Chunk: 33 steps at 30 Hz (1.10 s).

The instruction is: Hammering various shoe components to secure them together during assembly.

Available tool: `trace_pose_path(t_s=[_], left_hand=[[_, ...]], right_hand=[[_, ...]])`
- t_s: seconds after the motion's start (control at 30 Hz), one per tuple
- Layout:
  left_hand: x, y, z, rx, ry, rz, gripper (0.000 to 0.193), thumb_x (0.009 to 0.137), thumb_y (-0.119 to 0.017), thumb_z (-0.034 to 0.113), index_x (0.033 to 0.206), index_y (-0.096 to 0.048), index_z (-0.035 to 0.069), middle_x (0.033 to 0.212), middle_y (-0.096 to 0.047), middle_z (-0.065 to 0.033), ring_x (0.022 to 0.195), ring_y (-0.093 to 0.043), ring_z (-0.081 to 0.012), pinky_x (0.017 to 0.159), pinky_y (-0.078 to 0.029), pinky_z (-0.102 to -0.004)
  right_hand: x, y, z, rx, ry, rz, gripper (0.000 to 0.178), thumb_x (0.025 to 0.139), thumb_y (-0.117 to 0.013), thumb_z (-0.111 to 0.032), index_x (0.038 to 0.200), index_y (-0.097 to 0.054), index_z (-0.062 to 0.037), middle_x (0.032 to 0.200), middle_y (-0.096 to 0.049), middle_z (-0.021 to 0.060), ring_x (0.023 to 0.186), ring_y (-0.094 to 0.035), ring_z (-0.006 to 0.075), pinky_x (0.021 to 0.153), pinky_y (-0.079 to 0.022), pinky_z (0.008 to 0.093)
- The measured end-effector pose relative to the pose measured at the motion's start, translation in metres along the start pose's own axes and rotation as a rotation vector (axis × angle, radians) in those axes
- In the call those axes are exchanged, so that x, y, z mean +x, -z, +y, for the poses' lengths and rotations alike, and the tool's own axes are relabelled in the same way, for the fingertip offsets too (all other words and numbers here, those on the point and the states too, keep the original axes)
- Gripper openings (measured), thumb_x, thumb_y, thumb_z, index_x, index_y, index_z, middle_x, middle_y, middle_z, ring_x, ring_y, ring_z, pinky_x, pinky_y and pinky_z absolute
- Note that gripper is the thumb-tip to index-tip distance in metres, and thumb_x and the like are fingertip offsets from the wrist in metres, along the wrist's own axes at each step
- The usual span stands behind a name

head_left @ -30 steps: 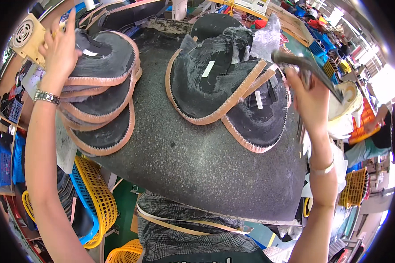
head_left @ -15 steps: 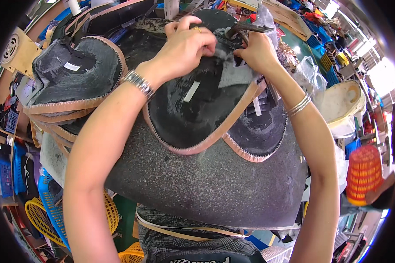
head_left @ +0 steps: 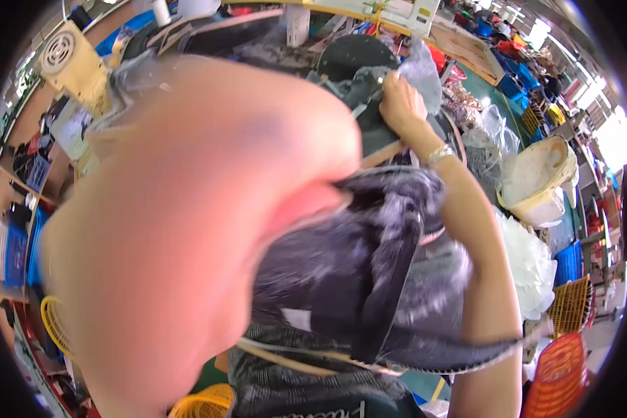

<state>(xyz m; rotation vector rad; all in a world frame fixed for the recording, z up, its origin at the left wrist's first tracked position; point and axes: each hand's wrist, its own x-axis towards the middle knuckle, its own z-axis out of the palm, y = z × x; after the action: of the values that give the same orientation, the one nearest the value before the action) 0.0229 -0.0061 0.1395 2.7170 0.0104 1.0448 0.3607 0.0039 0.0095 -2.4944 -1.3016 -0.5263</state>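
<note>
Very close and smeared by motion, my left hand and arm [head_left: 188, 209] fill the left half; the fingers cannot be made out. Beside it a black fabric piece [head_left: 320, 268] with a white tag [head_left: 297, 319] and a zigzag-stitched edge hangs blurred towards my lap. It meets the left hand's inner side, though a grip on it is not clear. Farther off, my right hand [head_left: 400, 104] is closed, its fingers wrapped beside crumpled grey material [head_left: 373, 83]. What it holds is hidden. A black rounded piece [head_left: 355, 57] lies beyond it.
A cream machine part [head_left: 70, 59] stands at the far left. To the right are a clear plastic bag [head_left: 498, 125], a cream basin [head_left: 536, 171], a yellow basket [head_left: 571, 306] and a red basket [head_left: 557, 376]. Another yellow basket [head_left: 205, 403] sits low by my lap.
My left hand has left the pile and come back close to the camera. A black piece now lies blurred over the dark surface towards my lap. The right hand's dark metal tool no longer shows.
</note>
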Motion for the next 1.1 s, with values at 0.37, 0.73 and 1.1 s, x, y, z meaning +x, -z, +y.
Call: trace_pose_path(t_s=[0.37, 0.73, 1.1], left_hand=[[-0.105, -0.097, -0.004, -1.458, 0.775, -0.822, 0.026, 0.088, -0.063, 0.025, 0.091, -0.069, 0.000, 0.075, -0.064, 0.0043, 0.070, -0.052, -0.0014, 0.058, -0.042, -0.0224], [-0.115, -0.110, -0.034, -0.839, 0.945, -0.561, 0.007, 0.085, -0.061, 0.002, 0.089, -0.058, -0.003, 0.079, -0.062, -0.0083, 0.072, -0.059, -0.0114, 0.067, -0.047, -0.0246], [-0.089, -0.122, -0.063, -1.084, 0.697, -1.095, 0.034, 0.077, -0.063, -0.005, 0.105, -0.045, -0.001, 0.089, -0.055, -0.0066, 0.078, -0.055, -0.0129, 0.073, -0.048, -0.0278]], right_hand=[[-0.080, 0.121, -0.035, 0.454, 0.137, 0.084, 0.031, 0.094, -0.054, -0.026, 0.085, -0.053, 0.0032, 0.066, -0.050, 0.0081, 0.059, -0.042, 0.0158, 0.056, -0.039, 0.0332], [-0.260, 0.117, -0.046, 0.391, 0.636, -0.659, 0.021, 0.072, -0.058, -0.009, 0.079, -0.039, -0.0058, 0.063, -0.042, 0.0042, 0.042, -0.052, 0.0158, 0.033, -0.040, 0.0283], [-0.271, 0.110, -0.052, 0.414, 0.673, -0.597, 0.018, 0.068, -0.059, -0.009, 0.077, -0.044, -0.0036, 0.060, -0.037, 0.0023, 0.042, -0.047, 0.0112, 0.030, -0.035, 0.0255]])
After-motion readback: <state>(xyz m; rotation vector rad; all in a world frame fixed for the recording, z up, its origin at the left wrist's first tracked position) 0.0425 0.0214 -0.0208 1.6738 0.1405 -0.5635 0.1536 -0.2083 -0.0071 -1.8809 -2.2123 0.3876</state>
